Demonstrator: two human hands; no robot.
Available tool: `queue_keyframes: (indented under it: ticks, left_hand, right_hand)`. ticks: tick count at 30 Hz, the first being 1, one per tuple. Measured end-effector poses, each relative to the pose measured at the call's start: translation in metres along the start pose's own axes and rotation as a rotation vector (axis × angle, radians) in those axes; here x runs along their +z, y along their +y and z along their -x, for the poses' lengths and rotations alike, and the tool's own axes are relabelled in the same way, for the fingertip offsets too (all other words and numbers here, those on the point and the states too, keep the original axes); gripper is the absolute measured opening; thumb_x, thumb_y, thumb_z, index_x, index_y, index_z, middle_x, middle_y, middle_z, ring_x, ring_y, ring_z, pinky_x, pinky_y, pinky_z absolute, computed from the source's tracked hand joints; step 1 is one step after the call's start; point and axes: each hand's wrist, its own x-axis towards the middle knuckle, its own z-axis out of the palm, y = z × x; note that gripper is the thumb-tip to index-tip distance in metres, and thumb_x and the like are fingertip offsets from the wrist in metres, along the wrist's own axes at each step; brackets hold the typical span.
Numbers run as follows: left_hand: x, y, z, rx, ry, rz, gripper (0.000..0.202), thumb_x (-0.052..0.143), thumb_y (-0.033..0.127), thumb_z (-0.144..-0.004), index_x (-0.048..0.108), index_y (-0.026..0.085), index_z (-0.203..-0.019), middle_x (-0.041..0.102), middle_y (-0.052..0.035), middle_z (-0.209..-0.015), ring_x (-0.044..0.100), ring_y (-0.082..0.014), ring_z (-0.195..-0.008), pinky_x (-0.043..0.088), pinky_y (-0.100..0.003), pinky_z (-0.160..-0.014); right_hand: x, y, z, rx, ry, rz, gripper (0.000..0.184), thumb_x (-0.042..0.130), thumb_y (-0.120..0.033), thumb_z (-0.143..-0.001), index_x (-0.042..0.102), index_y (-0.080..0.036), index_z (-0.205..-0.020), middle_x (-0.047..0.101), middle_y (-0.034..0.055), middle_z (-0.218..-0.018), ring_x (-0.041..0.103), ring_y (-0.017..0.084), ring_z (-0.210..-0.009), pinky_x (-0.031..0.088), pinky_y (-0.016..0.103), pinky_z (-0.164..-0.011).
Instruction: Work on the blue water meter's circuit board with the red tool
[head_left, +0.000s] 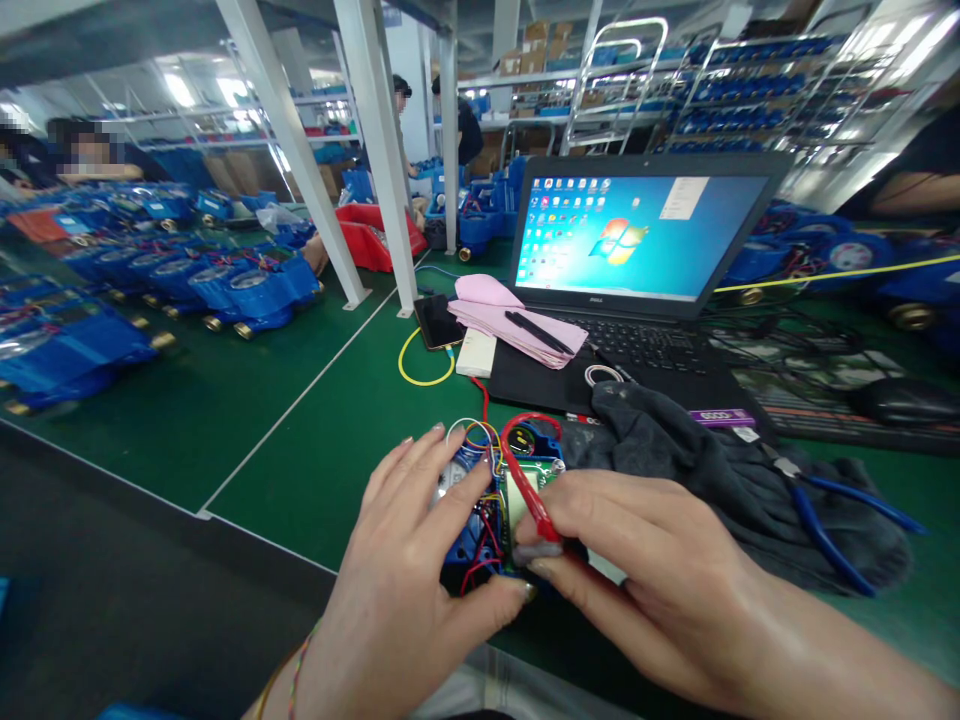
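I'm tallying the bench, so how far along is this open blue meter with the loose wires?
Done: rows of closed blue meters stand at left. In hand: the left hand steadies the open blue meter, and the right hand touches its red wire. Left: its wires are loose and it has no cover.

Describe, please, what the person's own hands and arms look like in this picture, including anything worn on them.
Both hands are bare, with no gloves, and no sleeves show on the forearms. The left hand has a thin braided cord bracelet of several colours at the wrist. The right hand shows no ring, watch or band. The fingernails on both are short and appear unpainted.
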Motion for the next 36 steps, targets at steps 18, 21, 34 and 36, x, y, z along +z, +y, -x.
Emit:
queue_keyframes:
  ticks: [18,21,34,36]
  left_hand:
    - [-0.0001,-0.0001,0.0002,-0.003,-0.001,0.021,0.058,0.063,0.034,-0.075,0.047,0.018,-0.129,0.045,-0.0128,-0.141,0.038,-0.0318,-0.132,0.036,-0.059,-0.106]
    - [-0.0002,-0.0006,0.0013,-0.002,-0.007,0.007,0.059,0.062,0.034,-0.076,0.046,0.018,-0.131,0.044,-0.0122,-0.141,0.037,-0.0314,-0.132,0.036,-0.059,-0.106]
    - [0.001,-0.0017,-0.0002,0.032,0.009,-0.038,0.057,0.061,0.035,-0.076,0.047,0.016,-0.129,0.046,-0.0153,-0.139,0.041,-0.0349,-0.129,0.042,-0.062,-0.1]
    - [0.0002,-0.0013,-0.0018,0.043,0.012,-0.052,0.056,0.061,0.034,-0.076,0.048,0.015,-0.128,0.047,-0.0162,-0.138,0.042,-0.0354,-0.128,0.043,-0.062,-0.098]
  right_hand:
    - [0.0005,0.0006,0.0005,0.01,-0.004,-0.039,0.01,0.048,-0.008,-0.09,0.054,-0.015,-0.094,0.059,0.0031,-0.078,0.054,0.014,-0.07,0.044,0.026,-0.063]
    - [0.001,0.0003,0.0003,0.021,-0.018,-0.037,0.009,0.048,-0.008,-0.09,0.052,-0.015,-0.093,0.057,0.0022,-0.077,0.051,0.014,-0.068,0.043,0.026,-0.063]
    - [0.0022,0.0002,-0.0002,0.019,-0.009,-0.026,0.009,0.046,-0.009,-0.091,0.051,-0.016,-0.087,0.055,0.002,-0.076,0.047,0.014,-0.067,0.039,0.025,-0.06]
    - [0.0026,0.0004,-0.0012,0.019,-0.004,-0.012,0.01,0.045,-0.01,-0.091,0.05,-0.016,-0.085,0.054,0.0018,-0.075,0.046,0.014,-0.066,0.039,0.025,-0.06]
